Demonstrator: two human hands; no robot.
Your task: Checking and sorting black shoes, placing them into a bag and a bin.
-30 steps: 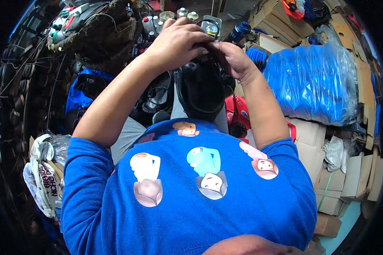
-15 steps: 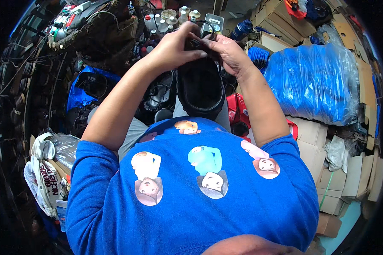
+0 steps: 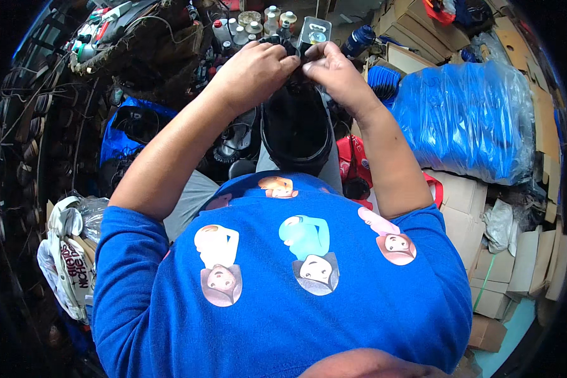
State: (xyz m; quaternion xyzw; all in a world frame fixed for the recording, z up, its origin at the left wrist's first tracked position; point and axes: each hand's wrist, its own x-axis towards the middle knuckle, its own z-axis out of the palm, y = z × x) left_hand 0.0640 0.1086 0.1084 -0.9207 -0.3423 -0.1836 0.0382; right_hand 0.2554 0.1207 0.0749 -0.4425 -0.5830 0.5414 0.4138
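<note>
- Nearest us: our blue shirt (image 3: 283, 296) w/ cartoon figures – we counted 4 full ones, plus a bit of a 5th at the collar.
- Black shoe (image 3: 296, 126) sat heel-toward-us on our lap, opening facing up, approx centre of view.
- Change vs. half a sec before: both hands had slid further up to the shoe's far end; shoe itself barely moved. We judged that work had shifted to the toe/tongue area.
- Left hand (image 3: 253, 70) & right hand (image 3: 335, 74) were together, fingertips pinched shut on a dark bit at the shoe's far tip – lace or tongue, couldn't tell.
- Right of us: 1 big blue plastic-wrapped bundle (image 3: 469, 120), cardboard boxes (image 3: 472, 220) stacked below – many.
- Farthest: small bottles (image 3: 258, 22), approx 5, beyond the hands.
</note>
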